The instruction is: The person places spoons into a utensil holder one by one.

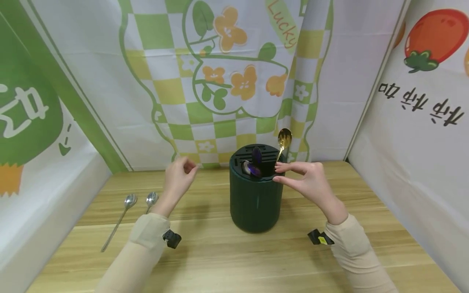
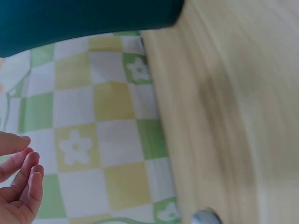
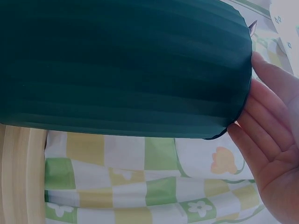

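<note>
A dark green ribbed cylindrical utensil holder (image 1: 255, 207) stands upright on the table. In its slotted black top are dark purple utensils (image 1: 257, 154) with rounded ends. A gold spoon (image 1: 284, 138), bowl up, leans at the holder's right side. My right hand (image 1: 311, 179) is at the rim there, thumb and fingers apart beside the spoon's handle. In the right wrist view the fingertips (image 3: 233, 128) touch the holder's rim, and the spoon is out of sight. To the holder's left hovers my left hand (image 1: 177, 179), fingers loosely curled with nothing visible in them.
One silver spoon (image 1: 130, 200) lies on the wooden table (image 1: 220, 260) at the left. A second silver spoon (image 1: 152, 198) is partly covered by my left forearm. Behind the holder hangs a checked, flowered cloth (image 1: 168, 89); printed white panels (image 1: 414, 134) border the sides.
</note>
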The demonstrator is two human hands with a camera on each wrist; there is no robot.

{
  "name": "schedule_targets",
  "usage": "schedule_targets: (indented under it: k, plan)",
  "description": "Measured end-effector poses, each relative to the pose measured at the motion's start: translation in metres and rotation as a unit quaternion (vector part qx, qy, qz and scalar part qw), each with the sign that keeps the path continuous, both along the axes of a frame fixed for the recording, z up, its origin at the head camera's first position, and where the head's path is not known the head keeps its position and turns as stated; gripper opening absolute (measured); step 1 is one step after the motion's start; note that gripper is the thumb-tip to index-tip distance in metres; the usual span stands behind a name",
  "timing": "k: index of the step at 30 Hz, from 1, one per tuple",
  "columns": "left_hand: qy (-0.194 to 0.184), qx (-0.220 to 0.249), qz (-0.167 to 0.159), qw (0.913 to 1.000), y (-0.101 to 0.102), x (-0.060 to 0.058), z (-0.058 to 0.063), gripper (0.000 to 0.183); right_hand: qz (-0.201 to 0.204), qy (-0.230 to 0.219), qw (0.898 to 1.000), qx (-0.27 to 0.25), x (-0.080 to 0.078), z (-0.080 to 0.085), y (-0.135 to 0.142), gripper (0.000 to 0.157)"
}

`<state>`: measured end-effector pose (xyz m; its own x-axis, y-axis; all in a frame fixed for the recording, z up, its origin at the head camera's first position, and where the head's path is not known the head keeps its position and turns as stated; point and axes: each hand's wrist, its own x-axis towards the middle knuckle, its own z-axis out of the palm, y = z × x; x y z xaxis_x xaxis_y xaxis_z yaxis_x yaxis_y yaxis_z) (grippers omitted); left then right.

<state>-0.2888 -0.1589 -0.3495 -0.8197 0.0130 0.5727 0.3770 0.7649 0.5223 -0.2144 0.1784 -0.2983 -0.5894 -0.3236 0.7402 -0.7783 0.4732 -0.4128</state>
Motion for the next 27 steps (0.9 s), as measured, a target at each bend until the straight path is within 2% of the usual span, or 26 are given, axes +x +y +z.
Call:
schedule_targets:
  k: [10, 21, 27]
  plan:
    - [-0.027, -0.006, 0.027, 0.9992, -0.023, 0.002, -0.024, 0.008, -0.008, 0.000, 1.000, 0.003, 0.001, 0.001, 0.000, 0.019]
    - [-0.111, -0.022, 0.051, 0.9922, -0.046, 0.009, -0.048, 0.008, -0.006, -0.002, 1.000, 0.004, 0.002, 0.001, 0.000, 0.019]
    - [-0.144, -0.034, 0.049, 0.9879, -0.058, 0.012, -0.059, 0.008, -0.002, -0.002, 1.000, 0.003, 0.001, 0.001, -0.001, 0.019]
